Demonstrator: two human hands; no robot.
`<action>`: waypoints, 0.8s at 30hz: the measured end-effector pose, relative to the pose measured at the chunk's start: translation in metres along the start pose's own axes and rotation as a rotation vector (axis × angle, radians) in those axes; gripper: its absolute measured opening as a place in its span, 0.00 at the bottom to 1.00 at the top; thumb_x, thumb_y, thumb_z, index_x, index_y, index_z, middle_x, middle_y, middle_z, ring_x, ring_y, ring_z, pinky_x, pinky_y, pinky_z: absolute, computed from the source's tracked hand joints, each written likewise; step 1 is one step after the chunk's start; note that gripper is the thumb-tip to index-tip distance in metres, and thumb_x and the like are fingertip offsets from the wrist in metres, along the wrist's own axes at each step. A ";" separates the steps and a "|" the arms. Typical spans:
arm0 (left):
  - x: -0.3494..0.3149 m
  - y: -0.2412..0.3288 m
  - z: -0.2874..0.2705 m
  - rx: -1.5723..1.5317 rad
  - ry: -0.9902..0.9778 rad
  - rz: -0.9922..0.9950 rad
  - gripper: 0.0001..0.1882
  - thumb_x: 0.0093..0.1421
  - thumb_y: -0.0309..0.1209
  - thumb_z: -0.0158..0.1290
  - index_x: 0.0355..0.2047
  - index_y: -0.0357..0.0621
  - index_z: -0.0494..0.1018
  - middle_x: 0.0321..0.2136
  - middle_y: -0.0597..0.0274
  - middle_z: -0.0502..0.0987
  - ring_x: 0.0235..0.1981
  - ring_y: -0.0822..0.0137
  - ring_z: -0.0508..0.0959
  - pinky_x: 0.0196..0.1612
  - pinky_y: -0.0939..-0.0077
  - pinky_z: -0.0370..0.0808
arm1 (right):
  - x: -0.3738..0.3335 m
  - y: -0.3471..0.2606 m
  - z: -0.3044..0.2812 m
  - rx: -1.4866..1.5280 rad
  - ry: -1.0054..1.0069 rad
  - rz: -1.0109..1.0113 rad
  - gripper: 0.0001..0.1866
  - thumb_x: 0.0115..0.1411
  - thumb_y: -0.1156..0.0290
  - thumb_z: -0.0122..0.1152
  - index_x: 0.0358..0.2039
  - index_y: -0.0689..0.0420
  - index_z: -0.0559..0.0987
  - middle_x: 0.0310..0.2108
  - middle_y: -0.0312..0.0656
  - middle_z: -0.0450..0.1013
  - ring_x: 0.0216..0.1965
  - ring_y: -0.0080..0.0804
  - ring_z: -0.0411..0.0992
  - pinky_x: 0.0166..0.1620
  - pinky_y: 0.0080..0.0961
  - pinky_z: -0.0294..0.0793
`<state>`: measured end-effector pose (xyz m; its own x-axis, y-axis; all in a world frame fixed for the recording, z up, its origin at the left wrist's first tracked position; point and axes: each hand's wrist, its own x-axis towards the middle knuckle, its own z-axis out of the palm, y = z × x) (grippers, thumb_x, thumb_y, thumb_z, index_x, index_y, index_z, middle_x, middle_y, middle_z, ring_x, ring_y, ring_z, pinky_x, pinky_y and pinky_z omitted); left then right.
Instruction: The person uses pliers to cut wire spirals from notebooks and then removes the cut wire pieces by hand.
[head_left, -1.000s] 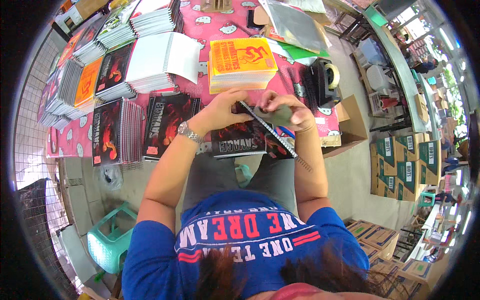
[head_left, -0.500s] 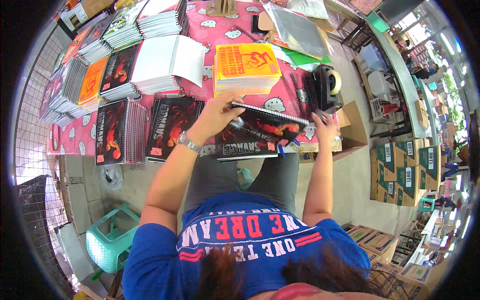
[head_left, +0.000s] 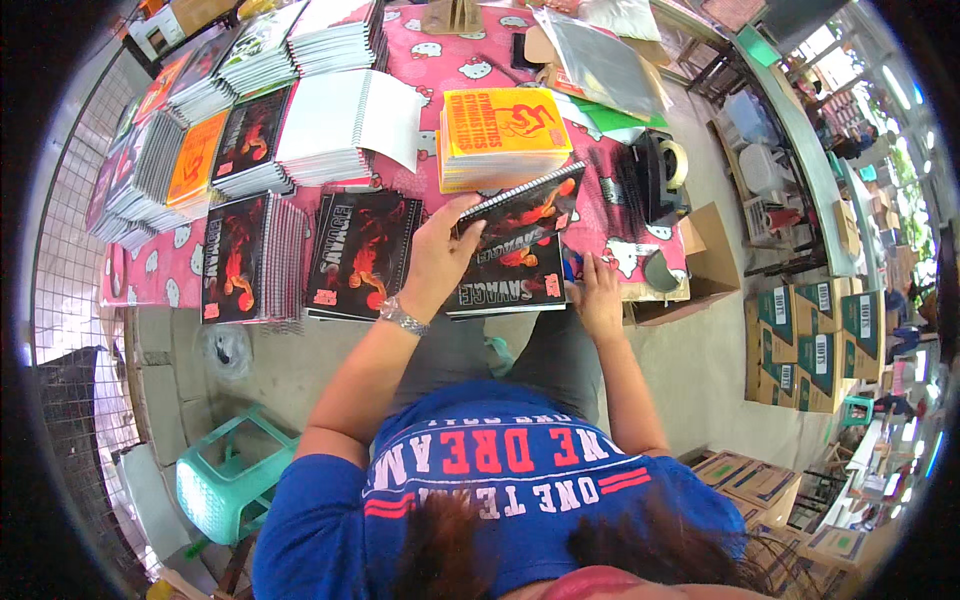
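Note:
My left hand (head_left: 447, 255) grips a black-covered spiral notebook (head_left: 535, 207) by its left end, thumb on the cover. The notebook is tilted, its white coil along the upper edge. Under it lie more black notebooks (head_left: 510, 290) at the table's near edge. My right hand (head_left: 598, 295) is at their right side, its fingers closed around a small blue-handled tool (head_left: 572, 268), mostly hidden by the hand. A dark grey curved piece (head_left: 659, 271) lies on the table to the right of that hand.
Black notebook stacks (head_left: 240, 260) (head_left: 360, 250) stand on the left, with several more piles behind. An orange-yellow notebook stack (head_left: 505, 130) sits ahead. At right are black coils (head_left: 620, 190), a tape dispenser (head_left: 660, 175) and an open carton (head_left: 705, 260). A green stool (head_left: 235, 480) stands lower left.
The notebook's right end has swung up and away. My right hand has left that end and come down nearer me to the blue-handled tool. The grey curved piece now lies uncovered.

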<state>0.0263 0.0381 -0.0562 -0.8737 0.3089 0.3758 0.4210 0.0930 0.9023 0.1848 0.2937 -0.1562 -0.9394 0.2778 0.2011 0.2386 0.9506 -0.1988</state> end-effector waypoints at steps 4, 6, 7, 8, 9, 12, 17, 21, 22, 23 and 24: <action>-0.005 -0.011 -0.002 -0.134 -0.006 -0.150 0.12 0.60 0.27 0.60 0.44 0.37 0.76 0.27 0.60 0.79 0.22 0.78 0.76 0.25 0.81 0.76 | 0.003 0.000 0.002 -0.076 0.047 -0.080 0.35 0.56 0.57 0.64 0.60 0.61 0.68 0.55 0.54 0.69 0.55 0.52 0.67 0.56 0.45 0.67; -0.007 -0.015 -0.002 -0.005 -0.037 -0.175 0.10 0.59 0.26 0.61 0.41 0.37 0.77 0.27 0.61 0.79 0.22 0.78 0.76 0.25 0.82 0.76 | 0.015 -0.004 -0.011 0.157 0.036 0.141 0.32 0.52 0.62 0.66 0.57 0.62 0.72 0.50 0.53 0.72 0.51 0.53 0.70 0.55 0.43 0.70; -0.007 -0.013 -0.001 -0.004 -0.029 -0.174 0.10 0.59 0.26 0.61 0.41 0.37 0.77 0.27 0.61 0.79 0.22 0.78 0.76 0.25 0.82 0.76 | 0.021 -0.018 -0.025 0.156 0.037 0.133 0.32 0.52 0.62 0.66 0.57 0.62 0.72 0.50 0.53 0.72 0.51 0.53 0.70 0.55 0.43 0.70; -0.008 -0.008 0.000 -0.052 0.000 -0.160 0.09 0.59 0.26 0.61 0.40 0.37 0.78 0.27 0.62 0.79 0.22 0.77 0.77 0.25 0.82 0.75 | 0.028 -0.043 -0.044 0.410 0.156 0.114 0.32 0.50 0.64 0.67 0.55 0.62 0.73 0.48 0.53 0.74 0.49 0.53 0.71 0.54 0.42 0.71; -0.012 -0.005 0.000 -0.097 0.020 -0.154 0.08 0.59 0.26 0.61 0.39 0.37 0.79 0.27 0.62 0.79 0.21 0.77 0.78 0.25 0.82 0.75 | 0.029 -0.069 -0.061 0.666 0.270 0.106 0.31 0.48 0.67 0.68 0.54 0.62 0.75 0.46 0.53 0.75 0.47 0.53 0.73 0.52 0.41 0.72; -0.012 0.002 0.000 -0.057 0.032 -0.148 0.08 0.59 0.24 0.60 0.39 0.37 0.79 0.28 0.62 0.79 0.22 0.75 0.79 0.26 0.81 0.75 | 0.031 -0.129 -0.098 0.635 0.190 -0.205 0.32 0.46 0.68 0.70 0.55 0.60 0.75 0.47 0.53 0.74 0.47 0.50 0.73 0.52 0.39 0.73; -0.017 0.004 -0.003 0.043 0.049 -0.038 0.11 0.56 0.18 0.58 0.40 0.39 0.80 0.30 0.60 0.80 0.25 0.74 0.80 0.28 0.79 0.76 | 0.036 -0.149 -0.106 0.511 0.170 -0.362 0.35 0.42 0.69 0.73 0.54 0.58 0.76 0.47 0.48 0.73 0.45 0.45 0.74 0.46 0.34 0.76; -0.019 0.004 -0.001 0.088 0.062 -0.028 0.13 0.55 0.16 0.57 0.40 0.40 0.80 0.31 0.59 0.81 0.28 0.73 0.81 0.30 0.79 0.76 | 0.032 -0.144 -0.109 0.481 0.124 -0.362 0.31 0.47 0.71 0.70 0.54 0.58 0.76 0.46 0.48 0.74 0.44 0.42 0.75 0.45 0.34 0.77; -0.020 0.005 -0.001 0.084 0.058 -0.027 0.13 0.55 0.16 0.57 0.40 0.40 0.80 0.31 0.59 0.81 0.28 0.73 0.81 0.30 0.79 0.76 | 0.032 -0.138 -0.106 1.008 -0.270 -0.029 0.29 0.50 0.72 0.67 0.55 0.59 0.75 0.46 0.47 0.74 0.44 0.39 0.75 0.45 0.33 0.77; -0.022 0.008 -0.001 0.110 0.063 0.009 0.11 0.55 0.17 0.57 0.39 0.40 0.80 0.32 0.59 0.81 0.28 0.73 0.80 0.29 0.80 0.76 | 0.032 -0.133 -0.104 1.500 -0.678 0.344 0.26 0.54 0.74 0.64 0.56 0.59 0.74 0.46 0.47 0.74 0.45 0.35 0.75 0.45 0.33 0.77; -0.023 0.009 -0.002 0.138 0.067 0.046 0.10 0.56 0.18 0.57 0.39 0.40 0.81 0.33 0.59 0.81 0.27 0.73 0.80 0.28 0.80 0.77 | 0.035 -0.129 -0.111 1.906 -0.799 0.388 0.25 0.58 0.77 0.59 0.57 0.60 0.72 0.46 0.44 0.75 0.45 0.30 0.74 0.47 0.30 0.76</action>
<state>0.0498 0.0294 -0.0560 -0.8652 0.2525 0.4333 0.4863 0.2111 0.8479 0.1488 0.1958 -0.0170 -0.9154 -0.2193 -0.3376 0.4015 -0.5574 -0.7267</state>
